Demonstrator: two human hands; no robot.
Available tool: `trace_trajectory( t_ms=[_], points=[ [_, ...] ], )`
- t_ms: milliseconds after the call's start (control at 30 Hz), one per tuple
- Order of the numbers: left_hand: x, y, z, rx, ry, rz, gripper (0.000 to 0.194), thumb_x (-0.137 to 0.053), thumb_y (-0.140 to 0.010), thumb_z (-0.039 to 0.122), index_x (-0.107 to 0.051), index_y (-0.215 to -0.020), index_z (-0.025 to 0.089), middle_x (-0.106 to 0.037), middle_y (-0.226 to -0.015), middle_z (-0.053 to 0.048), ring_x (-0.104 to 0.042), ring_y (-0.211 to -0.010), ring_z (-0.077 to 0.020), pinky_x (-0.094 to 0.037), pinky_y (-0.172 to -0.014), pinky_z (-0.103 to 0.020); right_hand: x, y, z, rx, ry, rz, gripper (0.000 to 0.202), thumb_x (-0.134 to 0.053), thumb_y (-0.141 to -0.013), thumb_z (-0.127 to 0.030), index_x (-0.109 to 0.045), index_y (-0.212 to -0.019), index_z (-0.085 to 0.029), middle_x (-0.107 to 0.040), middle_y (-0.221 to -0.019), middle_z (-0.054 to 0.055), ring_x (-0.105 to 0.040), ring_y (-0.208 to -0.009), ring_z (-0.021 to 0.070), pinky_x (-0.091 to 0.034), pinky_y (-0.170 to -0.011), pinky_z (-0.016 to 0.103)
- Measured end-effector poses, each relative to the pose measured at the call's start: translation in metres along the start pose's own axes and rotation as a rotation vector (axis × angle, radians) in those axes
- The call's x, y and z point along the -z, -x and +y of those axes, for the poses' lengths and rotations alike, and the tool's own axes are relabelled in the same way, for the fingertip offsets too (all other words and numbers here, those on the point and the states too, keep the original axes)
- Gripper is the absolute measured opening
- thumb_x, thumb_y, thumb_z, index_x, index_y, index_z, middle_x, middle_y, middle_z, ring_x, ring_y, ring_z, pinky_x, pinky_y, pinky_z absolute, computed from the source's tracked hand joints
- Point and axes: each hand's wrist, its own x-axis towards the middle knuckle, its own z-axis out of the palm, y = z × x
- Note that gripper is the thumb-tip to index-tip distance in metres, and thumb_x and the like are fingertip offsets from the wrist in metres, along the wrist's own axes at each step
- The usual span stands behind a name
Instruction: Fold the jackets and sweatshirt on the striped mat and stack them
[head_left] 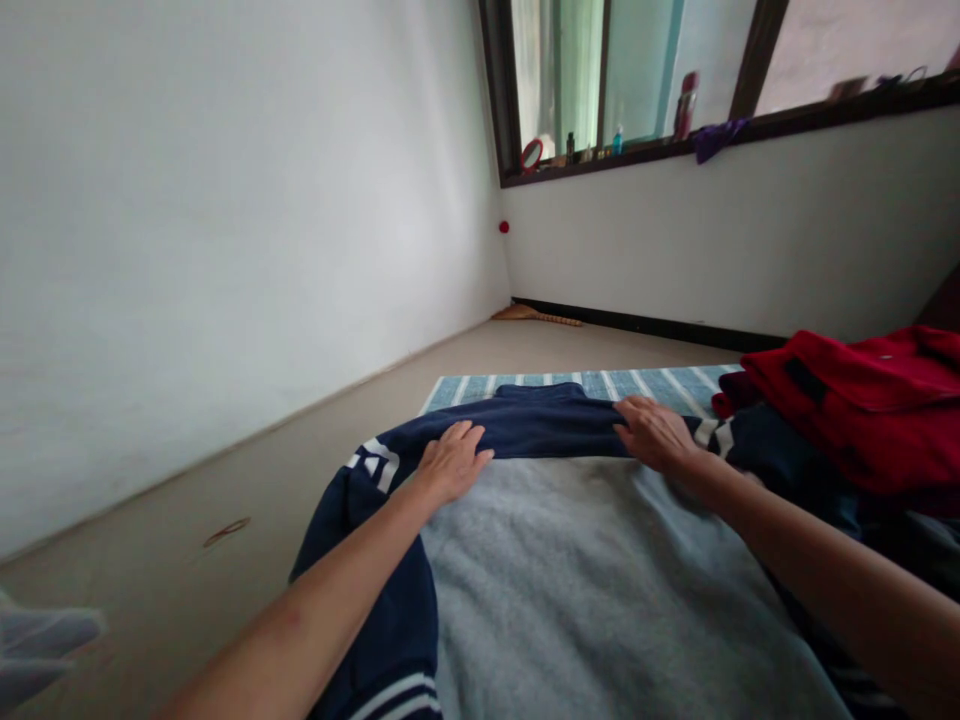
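A grey and navy jacket (570,560) lies spread out with its collar at the far end. White stripes mark its shoulders and left cuff. My left hand (454,460) rests flat on the left shoulder area, where navy meets grey, fingers apart. On the right shoulder area lies my right hand (655,430), its fingers also spread against the cloth. Neither hand grips anything. Beneath the jacket, a blue and white striped mat (637,384) shows past the collar.
Red folded clothing (862,400) is piled on the right over dark garments. A thin brown loop (226,532) lies on the floor at left, and a wooden-looking item (536,316) sits in the corner. The windowsill (637,155) holds bottles and a round mirror.
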Motion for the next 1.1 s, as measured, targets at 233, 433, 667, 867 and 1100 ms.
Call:
trace_trajectory(
  t_ms=[233,433,667,867,1100],
  points=[
    [-0.03,-0.003,-0.029,0.054,0.029,-0.035,0.062,-0.03,-0.092,0.05,-0.038,-0.143,0.014,-0.03,-0.153,-0.013,-0.025,-0.141,-0.0252,-0.022,-0.112,-0.045,-0.043,-0.004,-0.002,0.049,-0.063,-0.113,0.051,-0.035,-0.096,-0.048,-0.051,-0.131,-0.015,-0.047,-0.138,0.015,-0.042,-0.128,0.0267,-0.031,-0.102,0.037],
    [-0.027,-0.001,-0.027,0.071,0.038,-0.043,0.063,-0.027,-0.093,0.05,-0.031,-0.146,0.015,-0.021,-0.156,-0.012,-0.014,-0.144,-0.0272,-0.016,-0.113,-0.051,-0.049,-0.007,0.018,-0.043,-0.055,-0.122,0.057,-0.029,-0.096,-0.053,-0.044,-0.137,-0.017,-0.04,-0.143,0.014,-0.033,-0.133,0.0279,-0.024,-0.106,0.043],
    [-0.003,0.035,-0.018,-0.014,0.047,-0.118,0.058,-0.038,-0.091,0.045,-0.045,-0.136,0.01,-0.029,-0.152,-0.019,-0.023,-0.141,-0.0288,-0.024,-0.111,-0.045,-0.033,-0.001,0.007,-0.123,-0.008,-0.073,0.053,-0.031,-0.097,-0.048,-0.047,-0.132,-0.012,-0.045,-0.137,0.019,-0.036,-0.131,0.0307,-0.025,-0.105,0.045],
    [0.015,0.129,-0.013,-0.131,0.083,-0.272,0.054,-0.049,-0.085,0.038,-0.047,-0.137,0.023,-0.035,-0.15,-0.011,-0.027,-0.14,-0.0285,-0.021,-0.111,-0.054,-0.029,0.051,-0.018,0.055,-0.066,-0.138,0.061,-0.027,-0.095,-0.058,-0.035,-0.144,-0.022,-0.029,-0.152,0.009,-0.021,-0.141,0.0242,-0.016,-0.112,0.041],
    [0.032,0.155,-0.038,-0.057,0.087,-0.299,0.064,-0.052,-0.066,0.009,-0.055,-0.129,0.023,-0.048,-0.142,-0.01,-0.042,-0.132,-0.0269,-0.03,-0.11,-0.045,-0.004,0.079,-0.021,0.022,-0.066,-0.155,0.052,-0.033,-0.097,-0.046,-0.046,-0.135,-0.013,-0.043,-0.141,0.018,-0.038,-0.132,0.0293,-0.029,-0.106,0.047]
  ],
)
